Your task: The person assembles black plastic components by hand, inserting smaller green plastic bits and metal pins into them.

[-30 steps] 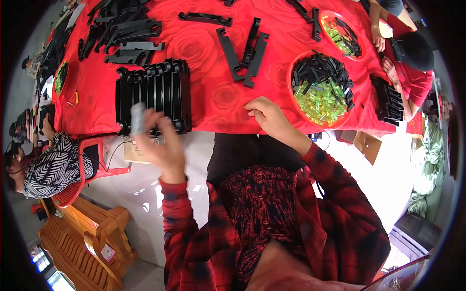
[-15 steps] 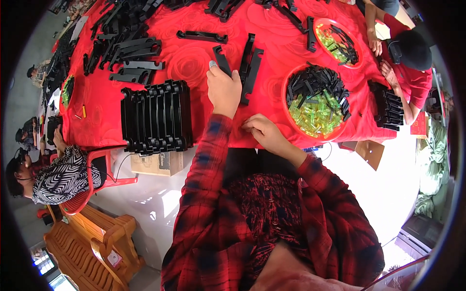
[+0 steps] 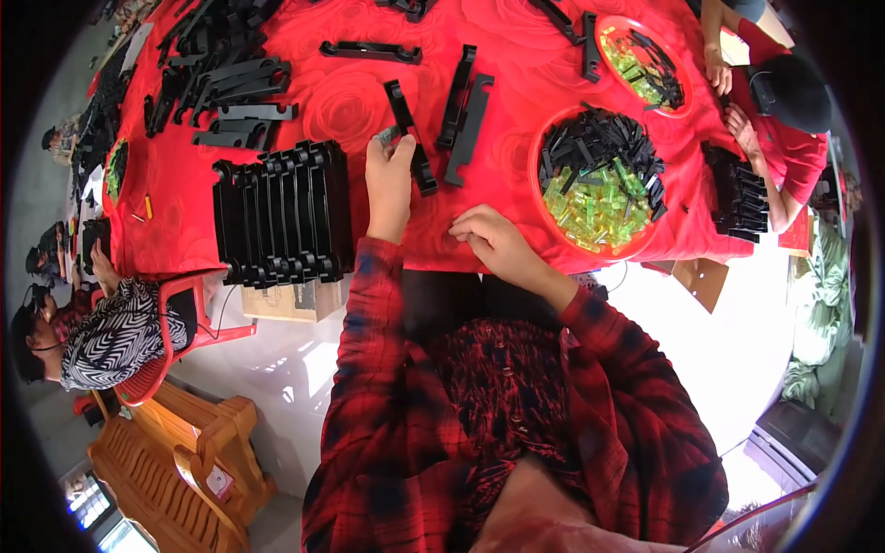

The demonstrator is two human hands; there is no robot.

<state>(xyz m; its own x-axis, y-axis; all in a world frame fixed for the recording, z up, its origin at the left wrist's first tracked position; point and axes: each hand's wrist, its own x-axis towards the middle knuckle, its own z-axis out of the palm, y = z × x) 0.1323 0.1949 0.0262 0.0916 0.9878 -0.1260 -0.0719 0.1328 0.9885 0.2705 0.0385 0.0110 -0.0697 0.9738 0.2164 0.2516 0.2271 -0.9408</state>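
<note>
My left hand [image 3: 388, 189] is at the middle of the red-covered table. Its thumb and index finger close on the left edge of a long black notched plastic bar [image 3: 422, 164], which slants across the cloth. Something grey covers the index fingertip. Just right of that bar lie two more black bars, a ridged one [image 3: 455, 100] and a flatter one [image 3: 471, 131]. My right hand [image 3: 502, 244] hovers by the table's near edge, fingers curled in; what they may hold is hidden. Left of my left hand stands a row of joined black bars [image 3: 284, 217].
A red-rimmed basin [image 3: 537, 175] of black strips and yellow-green clear pieces stands at right; a similar basin [image 3: 687, 69] is beyond it. Black bars [image 3: 240, 83] pile at far left. A co-worker in red [image 3: 797, 157] sits at right, another person [image 3: 124, 336] at left.
My left hand has moved left and turned, exposing the bar's lower end; the bar has shifted slightly. My right hand stays near the table edge. The whole view has shifted a little.
</note>
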